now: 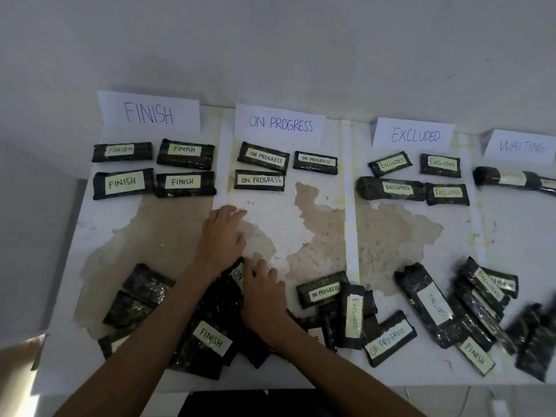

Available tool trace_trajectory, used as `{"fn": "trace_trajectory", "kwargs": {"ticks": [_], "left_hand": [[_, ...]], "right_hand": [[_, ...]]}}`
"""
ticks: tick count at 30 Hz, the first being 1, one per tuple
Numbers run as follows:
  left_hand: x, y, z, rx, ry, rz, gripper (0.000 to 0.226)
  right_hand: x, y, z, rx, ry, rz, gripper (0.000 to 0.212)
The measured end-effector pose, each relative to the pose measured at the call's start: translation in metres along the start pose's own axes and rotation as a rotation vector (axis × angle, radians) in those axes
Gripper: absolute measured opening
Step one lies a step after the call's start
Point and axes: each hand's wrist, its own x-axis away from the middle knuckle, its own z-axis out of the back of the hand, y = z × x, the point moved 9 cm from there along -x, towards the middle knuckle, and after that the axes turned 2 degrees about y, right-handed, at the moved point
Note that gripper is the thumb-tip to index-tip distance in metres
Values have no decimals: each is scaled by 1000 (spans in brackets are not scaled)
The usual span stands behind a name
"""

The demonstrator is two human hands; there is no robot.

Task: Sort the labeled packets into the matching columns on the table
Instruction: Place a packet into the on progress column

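The right hand [263, 296] lies on a dark packet [237, 273] at the near edge of the desk [168, 233]. Its fingers [260, 267] curl over the packet's label, of which only "ON" shows; whether they have closed on it I cannot tell. The left hand [221, 236] rests just beyond, fingers loosely spread and holding nothing, its wrist over the packet's far end.

That packet sits atop the unsorted pile [207, 335] in front of the person. More loose packets spread to the right, among them one reading ON PROGRESS [323, 288].

Farther back stand the header cards. Four packets lie under FINISH [149, 112], three under the ON PROGRESS card [280, 124], four under EXCLUDED [415, 135], and at least one under WAITING [522, 146].

The step in hand looks like picking the next packet. If its label reads ON PROGRESS in full, it should go to the free spot beside the third packet [260, 180] in that column, label up.
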Motion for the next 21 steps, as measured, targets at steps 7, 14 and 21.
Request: {"fn": "trace_trajectory", "kwargs": {"ticks": [7, 14, 21], "left_hand": [[-3, 15, 11, 11, 31, -5, 48], [-21, 22, 12, 53, 64, -22, 42], [-30, 54, -36, 116, -111, -86, 43]], "right_hand": [[-1, 14, 25, 65, 149, -6, 76], [-47, 96, 108, 132, 291, -3, 58], [-113, 150, 138, 174, 240, 124, 52]]}}
